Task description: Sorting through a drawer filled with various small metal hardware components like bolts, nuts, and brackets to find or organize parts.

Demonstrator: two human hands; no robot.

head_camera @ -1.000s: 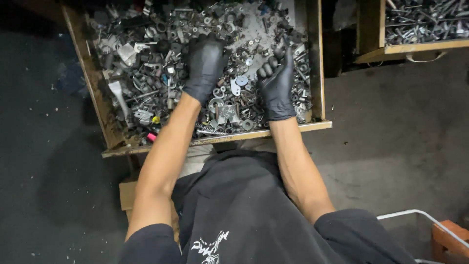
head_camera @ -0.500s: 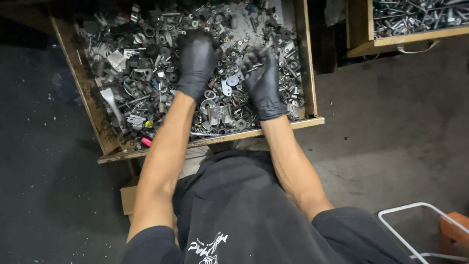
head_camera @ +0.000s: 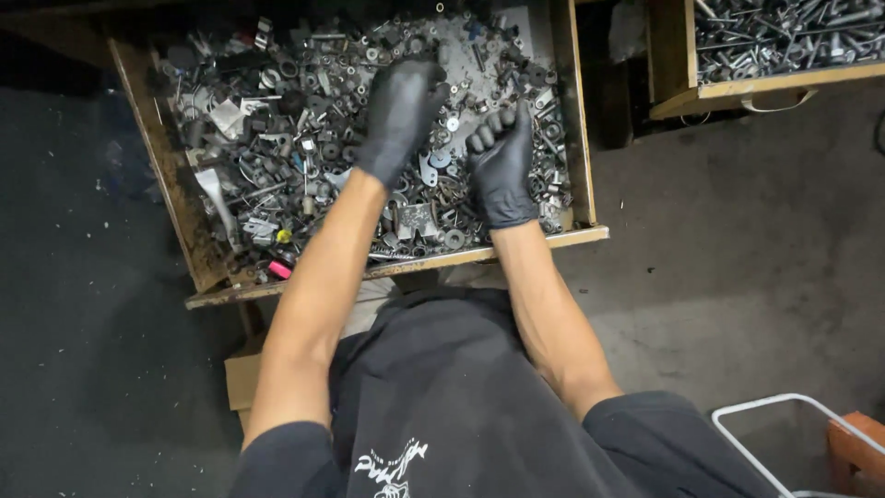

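Both my hands wear black gloves and rest in a wooden drawer (head_camera: 175, 194) heaped with grey metal hardware (head_camera: 286, 138): washers, nuts, bolts, brackets. My left hand (head_camera: 398, 115) lies palm down on the pile near the middle, its fingers curled into the parts. My right hand (head_camera: 502, 166) sits just to its right with fingers curled into a loose fist over the pile. Whether either hand grips a part is hidden by the gloves.
A second wooden drawer (head_camera: 737, 88) of long bolts and screws sits at the upper right. A white wire frame (head_camera: 784, 433) and an orange block (head_camera: 857, 443) lie at the lower right on the dark concrete floor. My black shirt fills the bottom centre.
Both hands have shifted slightly within the pile; the right hand's fingers have curled in from spread to a fist. The view has drifted, showing more of the floor at the right.
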